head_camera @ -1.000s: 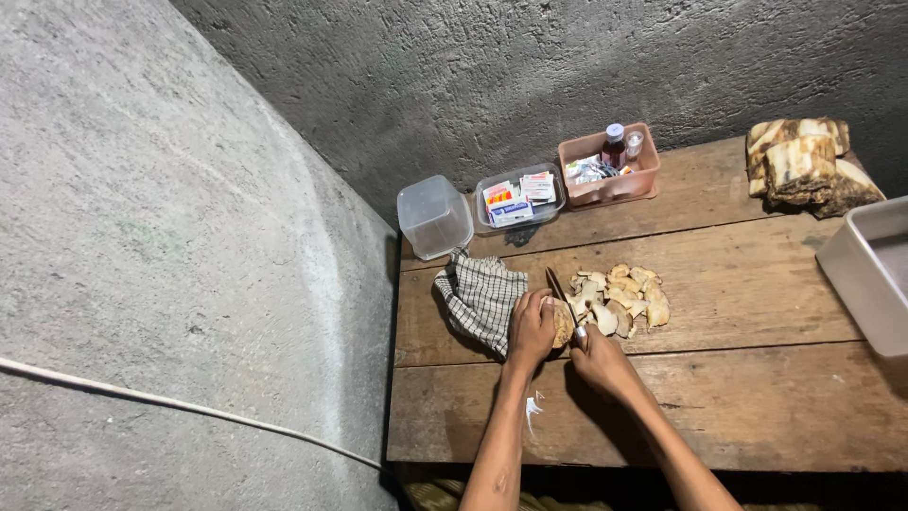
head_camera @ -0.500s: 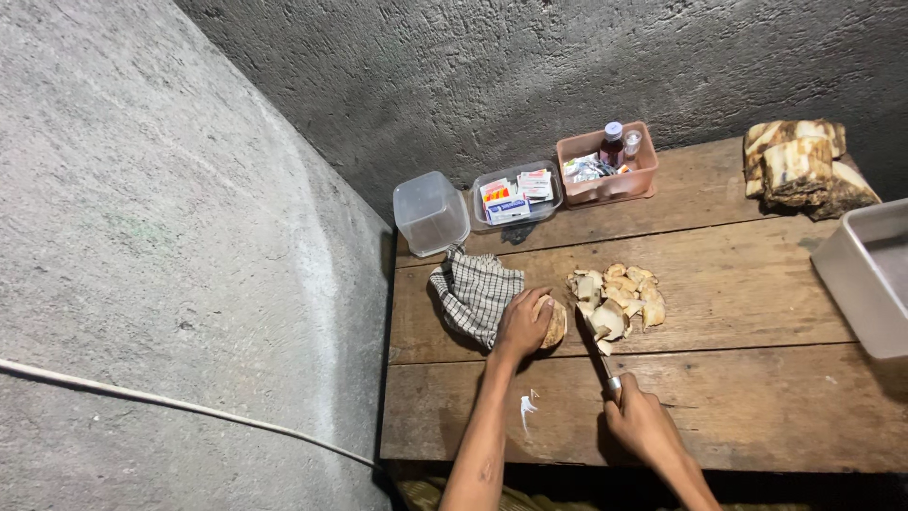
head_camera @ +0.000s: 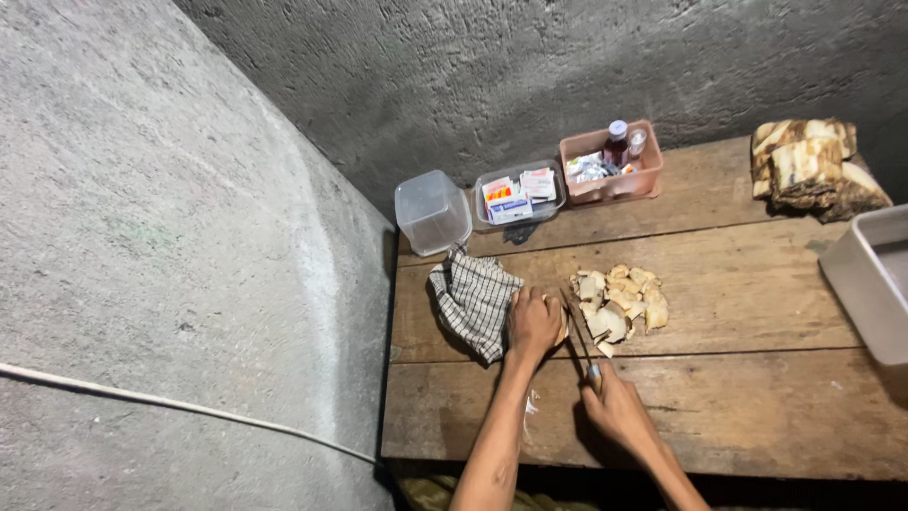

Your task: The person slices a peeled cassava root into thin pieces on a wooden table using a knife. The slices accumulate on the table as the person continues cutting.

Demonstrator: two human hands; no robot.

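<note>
on rough wooden planks (head_camera: 757,397), left hand (head_camera: 532,325) grips pale chunk (head_camera: 561,326), right hand (head_camera: 615,407) grips knife (head_camera: 579,339)

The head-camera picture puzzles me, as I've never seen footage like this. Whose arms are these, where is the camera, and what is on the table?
There is no machine here. The camera sits on a person's head and looks down, so the two bare arms at the bottom are their own. The left hand presses on a brownish lump on the wooden table. The right hand grips a knife, whose blade reaches up beside that lump. Next to it lies a pile of cut pieces, and a checked cloth lies to the left. Along the wall stand a clear tub, a clear tray of small packets and a pink box with bottles.
</note>
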